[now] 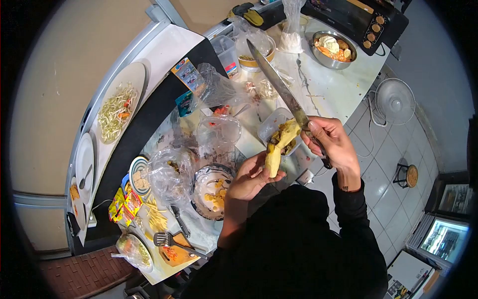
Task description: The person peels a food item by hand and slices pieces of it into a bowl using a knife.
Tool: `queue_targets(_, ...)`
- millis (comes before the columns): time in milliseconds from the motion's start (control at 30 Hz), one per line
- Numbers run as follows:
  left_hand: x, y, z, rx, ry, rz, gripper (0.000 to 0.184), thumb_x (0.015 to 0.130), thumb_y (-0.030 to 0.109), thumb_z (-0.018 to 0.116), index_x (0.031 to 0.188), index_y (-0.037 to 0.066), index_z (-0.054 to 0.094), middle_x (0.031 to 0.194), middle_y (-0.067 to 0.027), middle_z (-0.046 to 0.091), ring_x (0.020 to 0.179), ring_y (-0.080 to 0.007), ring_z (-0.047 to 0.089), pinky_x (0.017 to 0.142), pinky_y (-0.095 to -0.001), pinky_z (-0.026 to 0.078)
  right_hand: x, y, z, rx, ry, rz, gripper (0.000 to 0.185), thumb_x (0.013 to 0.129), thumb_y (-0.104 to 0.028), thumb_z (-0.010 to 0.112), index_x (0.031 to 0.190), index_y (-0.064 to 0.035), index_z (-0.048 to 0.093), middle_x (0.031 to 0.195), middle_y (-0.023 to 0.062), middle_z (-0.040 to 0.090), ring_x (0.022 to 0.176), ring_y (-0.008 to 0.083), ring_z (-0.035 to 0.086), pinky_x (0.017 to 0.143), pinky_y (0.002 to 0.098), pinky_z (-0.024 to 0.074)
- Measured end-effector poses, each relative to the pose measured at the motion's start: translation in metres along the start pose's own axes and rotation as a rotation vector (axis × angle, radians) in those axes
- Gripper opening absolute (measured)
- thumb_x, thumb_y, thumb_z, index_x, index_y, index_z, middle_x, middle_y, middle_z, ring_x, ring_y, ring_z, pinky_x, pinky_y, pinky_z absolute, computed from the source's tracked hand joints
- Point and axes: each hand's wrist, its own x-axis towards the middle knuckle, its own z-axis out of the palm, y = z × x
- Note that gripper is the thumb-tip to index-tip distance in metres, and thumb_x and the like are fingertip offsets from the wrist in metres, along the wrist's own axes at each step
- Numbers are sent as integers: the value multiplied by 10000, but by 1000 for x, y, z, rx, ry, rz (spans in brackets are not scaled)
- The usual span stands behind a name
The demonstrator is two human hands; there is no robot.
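My left hand (254, 177) is closed round the lower end of a peeled yellow piece of food (273, 158), whose upper part looks split and shows a brown filling. In my right hand (332, 142) is the dark handle of a long knife (281, 84), its blade slanting up and to the left. The blade's base lies close to the top of the yellow piece; whether they touch I cannot tell. Behind the piece, a clear plastic container (268, 124) holds more brown filling.
A metal bowl (333, 64) of food stands near a black oven (343, 22). Plastic bags (172, 172), a patterned bowl (204, 187) with yellow pieces, a slotted spatula (163, 239) and a cutting board (172, 255) lie to the left. Plates of food stand on the raised ledge.
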Motion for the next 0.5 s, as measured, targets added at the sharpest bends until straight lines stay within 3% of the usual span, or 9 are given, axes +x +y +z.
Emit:
queue_targets(200, 0, -4, -5, -31, -36, -86, 618, 921, 141, 620, 1421, -29, 298, 1298, -109, 482, 1017, -217, 616, 886, -332, 520, 8, 2, -9, 13, -27, -3, 311, 1016, -227, 469, 942, 47, 596, 689, 20, 527, 482, 28, 356, 420, 197, 300)
queue_targets(267, -1, -2, -5, -15, -84, -118, 631, 914, 136, 630, 1425, -30, 298, 1298, -111, 482, 1030, -216, 611, 885, -333, 520, 11, 1, -11, 19, 30, -8, 323, 1015, -231, 471, 857, 14, 612, 670, -6, 520, 485, 23, 363, 439, 202, 302)
queue_targets(500, 2, 1, 4, 55, -7, -56, 616, 903, 124, 644, 1411, -24, 328, 1254, -96, 502, 1036, -216, 600, 884, -344, 519, 17, 1, -15, -121, 29, 39, 304, 1013, -223, 473, 866, 9, 602, 675, -7, 529, 486, 31, 364, 435, 210, 294)
